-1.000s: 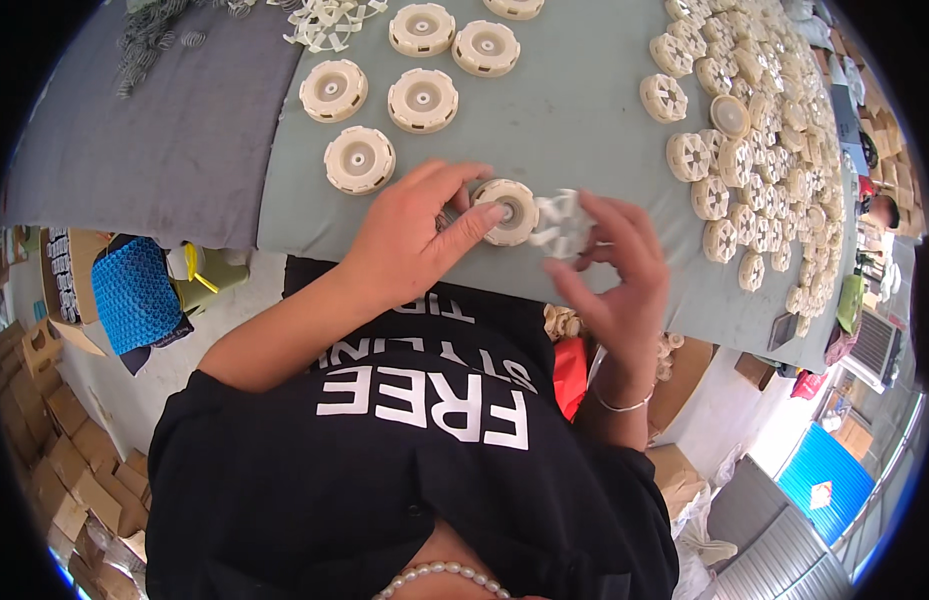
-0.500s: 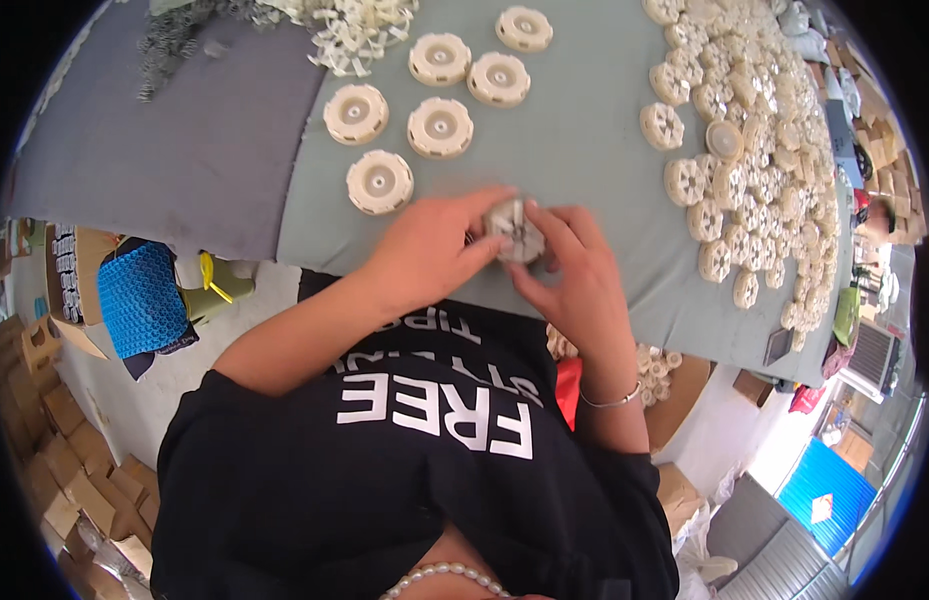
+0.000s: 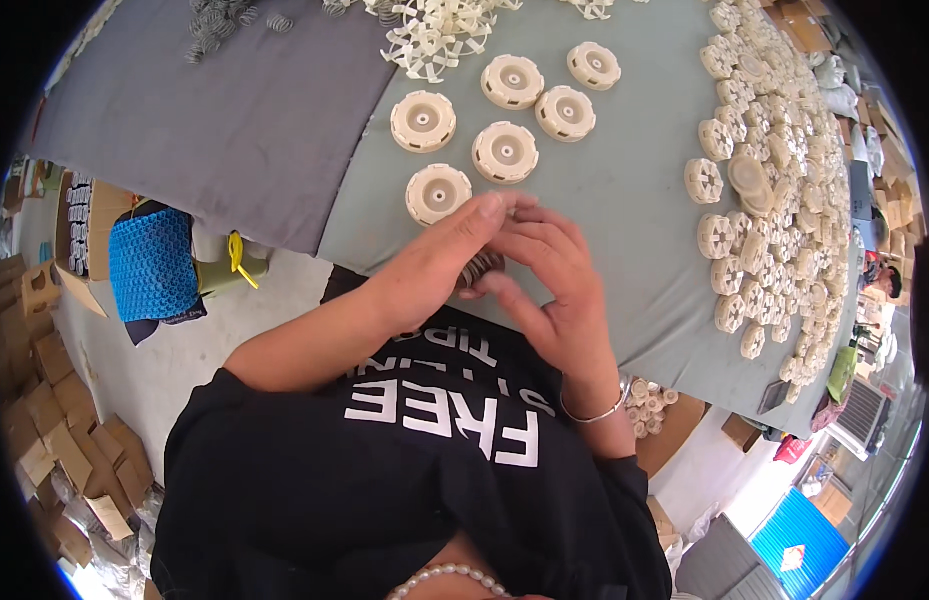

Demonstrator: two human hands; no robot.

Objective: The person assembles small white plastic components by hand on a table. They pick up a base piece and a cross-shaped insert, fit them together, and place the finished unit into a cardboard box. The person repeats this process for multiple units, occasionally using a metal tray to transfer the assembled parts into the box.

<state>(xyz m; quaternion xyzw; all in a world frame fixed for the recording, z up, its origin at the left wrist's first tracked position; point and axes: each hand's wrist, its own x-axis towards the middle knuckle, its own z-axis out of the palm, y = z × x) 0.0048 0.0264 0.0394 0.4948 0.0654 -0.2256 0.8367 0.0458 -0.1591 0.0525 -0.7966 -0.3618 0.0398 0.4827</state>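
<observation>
My two hands meet close to the table's near edge. A grey metal coil spring (image 3: 480, 268) shows between them, partly covered. My left hand (image 3: 439, 245) is closed around its left and upper side. My right hand (image 3: 552, 268) curls in from the right, thumb beneath the spring and fingers over it, overlapping my left fingertips. Anything else inside the grasp is hidden. Just beyond my left hand lies a round cream plastic wheel-like part (image 3: 438, 194). Several matching ones, such as this cream wheel part (image 3: 505, 152), are spread farther off.
A big heap of cream slotted round parts (image 3: 774, 190) covers the table's right side. White plastic pronged pieces (image 3: 434, 35) and loose coil springs (image 3: 219, 25) lie at the far side. Grey-green cloth (image 3: 624, 210) covers the table. A blue woven cushion (image 3: 154, 270) is at the left.
The view has shifted, so the table's things sit farther right. The slotted cream part seen between my hands is out of sight, and a coil spring shows there. My right fingers have closed over toward my left.
</observation>
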